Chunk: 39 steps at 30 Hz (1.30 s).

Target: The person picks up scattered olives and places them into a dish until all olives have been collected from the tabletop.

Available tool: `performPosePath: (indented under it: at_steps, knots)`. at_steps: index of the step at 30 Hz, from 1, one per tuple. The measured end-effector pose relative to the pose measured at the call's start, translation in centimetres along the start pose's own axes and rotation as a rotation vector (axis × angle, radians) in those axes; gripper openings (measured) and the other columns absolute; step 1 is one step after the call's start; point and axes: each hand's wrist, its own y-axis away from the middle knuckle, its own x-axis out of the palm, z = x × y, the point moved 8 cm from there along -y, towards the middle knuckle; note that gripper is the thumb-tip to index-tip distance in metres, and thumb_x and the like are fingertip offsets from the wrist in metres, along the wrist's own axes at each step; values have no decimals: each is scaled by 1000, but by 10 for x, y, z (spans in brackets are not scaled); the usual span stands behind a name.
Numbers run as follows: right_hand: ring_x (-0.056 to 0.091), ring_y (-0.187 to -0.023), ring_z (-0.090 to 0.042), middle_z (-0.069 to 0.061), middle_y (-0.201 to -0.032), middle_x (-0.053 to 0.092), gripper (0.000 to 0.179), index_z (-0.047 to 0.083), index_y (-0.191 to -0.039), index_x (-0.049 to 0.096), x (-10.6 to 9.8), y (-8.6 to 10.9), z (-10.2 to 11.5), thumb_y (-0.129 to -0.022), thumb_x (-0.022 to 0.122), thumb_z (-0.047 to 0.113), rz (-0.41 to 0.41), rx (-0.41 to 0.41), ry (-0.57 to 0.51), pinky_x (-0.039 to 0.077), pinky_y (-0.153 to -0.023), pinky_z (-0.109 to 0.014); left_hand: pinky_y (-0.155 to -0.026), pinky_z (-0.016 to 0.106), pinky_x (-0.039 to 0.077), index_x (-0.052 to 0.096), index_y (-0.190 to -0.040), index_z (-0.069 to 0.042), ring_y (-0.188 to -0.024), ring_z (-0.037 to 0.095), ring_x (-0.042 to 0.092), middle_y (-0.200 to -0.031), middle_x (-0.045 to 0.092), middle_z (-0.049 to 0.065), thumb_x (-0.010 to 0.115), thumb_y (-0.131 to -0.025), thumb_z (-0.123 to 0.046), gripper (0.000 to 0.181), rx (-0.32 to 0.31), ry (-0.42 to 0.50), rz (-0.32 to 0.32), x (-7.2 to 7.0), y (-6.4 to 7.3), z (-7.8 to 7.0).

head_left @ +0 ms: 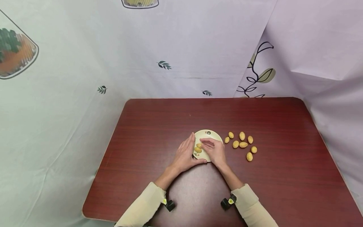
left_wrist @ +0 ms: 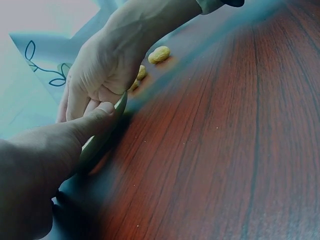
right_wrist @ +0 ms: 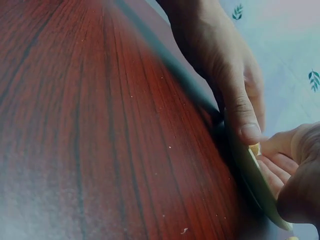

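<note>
A small round cream plate (head_left: pixel 209 157) with printed motifs rests on the table. My left hand (head_left: pixel 184 155) is at its left side, fingers straight along the edge and thumb along the near rim. Over the plate's middle, my right hand (head_left: pixel 216 153) pinches a small yellow oval piece (head_left: pixel 199 145), a fruit or nut by its look, with its fingertips. Right beside that lies another yellow piece (head_left: pixel 197 150) on the plate. In the left wrist view, the right hand's fingers are partly hidden behind the left thumb (left_wrist: pixel 97 120).
Several loose yellow oval pieces (head_left: pixel 243 145) lie scattered on the table right of the plate. The dark red wooden table (head_left: pixel 153 126) has rounded corners. Printed white cloth (head_left: pixel 184 63) hangs behind it and at both sides. Each sleeve bears a small black wrist device (head_left: pixel 170 205).
</note>
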Motion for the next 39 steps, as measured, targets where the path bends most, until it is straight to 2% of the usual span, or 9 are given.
performPosePath:
  at_steps: [11,18,22,26,29,31,33,36,39]
  knots:
    - [71,-118,-40,-25,-121,75,28,-8,-120,76,-12,2,7,-92,77,-11,-25,6,-43,57,-95,-26,-125,49,32,13,-168,4,-156,31,35,-173,26,19,84,-80,-68,134,2,3,-4,0,0,0]
    - [74,-113,-36,-15,-122,77,32,0,-122,78,-26,8,21,-91,81,-5,-43,-93,60,59,-99,-41,-125,50,31,14,-168,4,-156,31,33,-173,25,20,85,-80,-67,134,-1,18,-1,-1,1,1]
    - [73,-113,-38,-16,-123,76,34,1,-124,77,-37,12,25,-91,83,0,-66,-136,97,57,-100,-50,-125,50,32,15,-167,5,-156,31,33,-172,27,21,85,-79,-68,134,3,12,-8,0,0,1]
    - [71,-115,-41,-21,-125,74,38,-1,-128,74,-50,16,25,-92,83,3,-94,-132,114,54,-101,-54,-125,49,31,15,-167,5,-157,30,33,-172,26,21,84,-79,-69,134,2,1,-4,0,0,1]
    - [68,-118,-46,-27,-127,71,40,-6,-131,71,-60,22,40,-92,81,-2,-113,-106,122,51,-102,-60,-126,49,30,14,-168,5,-157,29,32,-173,26,20,83,-80,-70,134,-2,2,3,1,0,1]
    - [68,-116,-46,-29,-127,71,41,-8,-131,70,-68,26,50,-91,80,-6,-135,-95,134,53,-101,-53,-126,48,29,14,-168,4,-158,29,31,-173,25,20,83,-80,-70,134,-6,2,7,2,0,1]
    - [71,-114,-38,-29,-127,71,41,-11,-130,70,-75,29,62,-89,80,-9,-155,-94,146,55,-100,-47,-126,48,30,14,-168,4,-157,28,31,-173,26,19,83,-79,-70,135,-7,0,5,3,0,1]
    - [71,-109,-14,-28,-126,72,42,-10,-129,70,-89,31,62,-88,80,-10,-182,-94,148,55,-97,-29,-126,47,30,15,-168,4,-157,28,32,-173,27,19,83,-79,-70,135,-8,-7,-1,3,0,2]
    - [67,-106,2,-32,-126,70,43,-13,-130,68,-100,32,58,-89,79,-12,-187,-99,135,54,-92,-20,-125,47,31,16,-167,5,-157,28,33,-173,27,19,84,-78,-71,135,-6,-11,-9,2,0,1]
